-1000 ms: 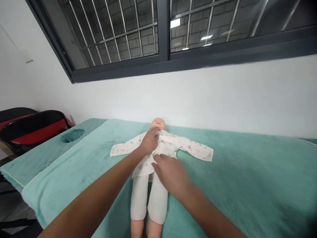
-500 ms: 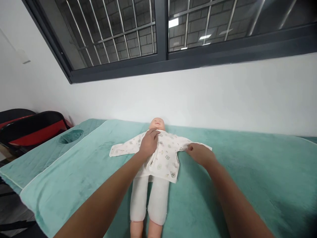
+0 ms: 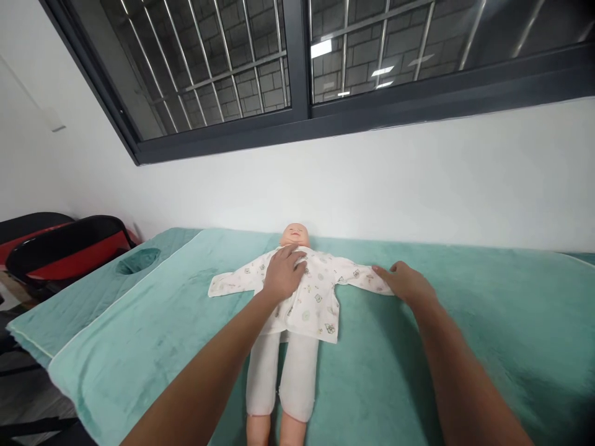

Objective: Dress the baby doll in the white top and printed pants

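Observation:
A baby doll lies on its back on the green cover, dressed in a white printed baby shirt and white leggings. Its bare lower legs run off the bottom edge of the view. My left hand rests palm down on the upper chest of the shirt, fingers loosely apart and holding nothing. Out to the right, my right hand is closed at the cuff end of the shirt's right-side sleeve, which stretches out sideways. The opposite sleeve lies extended to the left, untouched.
The bed's soft green cover spreads on both sides of the doll. At left, a padded section has a round hole. Black and red chairs stand beyond that edge. A white wall and barred window rise behind.
My right hand has slid outward along the sleeve to its cuff end, and the sleeve lies straighter and lower. My left hand stays on the chest, its fingers slightly more spread.

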Demonstrator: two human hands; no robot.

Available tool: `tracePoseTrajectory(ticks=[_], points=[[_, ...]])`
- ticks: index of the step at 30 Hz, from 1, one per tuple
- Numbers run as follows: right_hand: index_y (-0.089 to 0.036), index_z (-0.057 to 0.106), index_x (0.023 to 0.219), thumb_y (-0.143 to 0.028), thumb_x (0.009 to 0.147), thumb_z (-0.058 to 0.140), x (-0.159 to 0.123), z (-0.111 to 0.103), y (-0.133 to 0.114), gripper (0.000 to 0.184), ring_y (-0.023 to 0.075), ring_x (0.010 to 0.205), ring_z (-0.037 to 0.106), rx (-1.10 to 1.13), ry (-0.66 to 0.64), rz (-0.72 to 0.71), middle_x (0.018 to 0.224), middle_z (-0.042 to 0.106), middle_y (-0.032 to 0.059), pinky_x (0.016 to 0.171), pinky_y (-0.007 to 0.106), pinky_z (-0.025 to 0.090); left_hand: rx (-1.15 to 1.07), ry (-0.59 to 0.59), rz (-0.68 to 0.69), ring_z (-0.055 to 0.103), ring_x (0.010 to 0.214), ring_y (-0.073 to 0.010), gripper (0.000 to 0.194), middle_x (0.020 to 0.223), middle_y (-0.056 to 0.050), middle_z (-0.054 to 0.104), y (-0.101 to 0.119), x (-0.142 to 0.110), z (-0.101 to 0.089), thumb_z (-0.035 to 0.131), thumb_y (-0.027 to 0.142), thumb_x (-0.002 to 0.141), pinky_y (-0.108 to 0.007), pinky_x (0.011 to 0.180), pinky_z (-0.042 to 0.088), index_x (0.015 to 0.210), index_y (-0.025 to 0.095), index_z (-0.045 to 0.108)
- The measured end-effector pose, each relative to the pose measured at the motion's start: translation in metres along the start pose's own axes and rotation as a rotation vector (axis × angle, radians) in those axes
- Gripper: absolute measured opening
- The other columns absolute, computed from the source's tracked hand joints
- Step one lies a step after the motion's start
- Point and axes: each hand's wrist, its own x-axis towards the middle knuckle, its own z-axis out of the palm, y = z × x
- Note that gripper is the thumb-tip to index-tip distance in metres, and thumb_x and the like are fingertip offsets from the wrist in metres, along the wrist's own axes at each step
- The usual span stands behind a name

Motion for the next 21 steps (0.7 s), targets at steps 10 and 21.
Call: tracePoseTrajectory(ticks=[10,21], points=[[-0.020,0.063,0.103,-0.031,0.086,0.041,0.021,0.010,0.001,0.029,0.0218,0.092,0.061,0.325,0.347,-0.090,0.101,0.068,0.0075,0.077,0.030,0.043,-0.005,0.037,0.024,0.045,0.126,-0.0241,0.028,0.134,-0.005,0.055,0.000,-0.001,0.004,0.045,0.028,0.090,-0.045,0.110,0.030,0.111,0.025,0.064],[-0.020,0.052,0.129,-0.043,0.096,0.037,-0.030,0.037,-0.066,0.043,0.0244,0.125,0.046,0.210,0.149,-0.796,0.135,0.053,0.0105,0.109,0.045,0.027,-0.315,0.106,-0.098,0.050,0.121,-0.0219,0.030,0.129,-0.006,0.058,-0.011,0.009,0.012,0.047,0.021,0.086,-0.043,0.108,0.034,0.112,0.023,0.062]])
